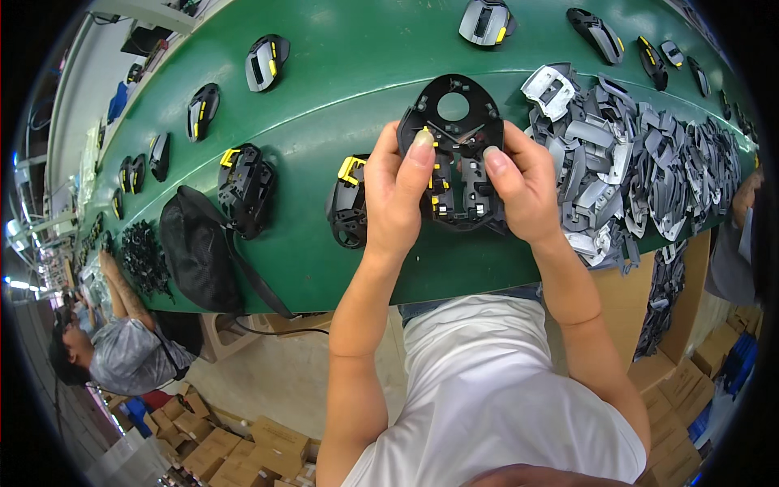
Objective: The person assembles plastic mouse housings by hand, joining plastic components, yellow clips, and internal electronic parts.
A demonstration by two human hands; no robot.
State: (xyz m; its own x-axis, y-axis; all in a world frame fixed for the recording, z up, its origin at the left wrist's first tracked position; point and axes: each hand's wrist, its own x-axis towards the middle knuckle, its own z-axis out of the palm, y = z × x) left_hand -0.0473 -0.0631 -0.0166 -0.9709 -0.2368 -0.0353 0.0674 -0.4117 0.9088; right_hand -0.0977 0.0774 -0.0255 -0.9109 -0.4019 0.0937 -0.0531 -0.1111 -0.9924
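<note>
Both hands hold one black computer mouse shell (459, 148) above the green bench. The shell has a round hole at its far end and yellow parts inside. My left hand (395, 195) grips its left side, thumb pressed on the inner face by a yellow piece. My right hand (527, 185) grips the right side, thumb on its edge. The other fingers are mostly hidden beneath the shell. Just left of my left hand lies a black and grey mouse part (347, 213) with a yellow top. Another black mouse shell with yellow pieces (243, 191) lies farther left.
A large heap of grey plastic covers (625, 162) lies to the right. Assembled mice (264, 63) line the far side of the green bench (324, 122). On the left are a black mesh bag (195, 252) and small black parts (144, 258). A co-worker (134, 349) sits beyond.
</note>
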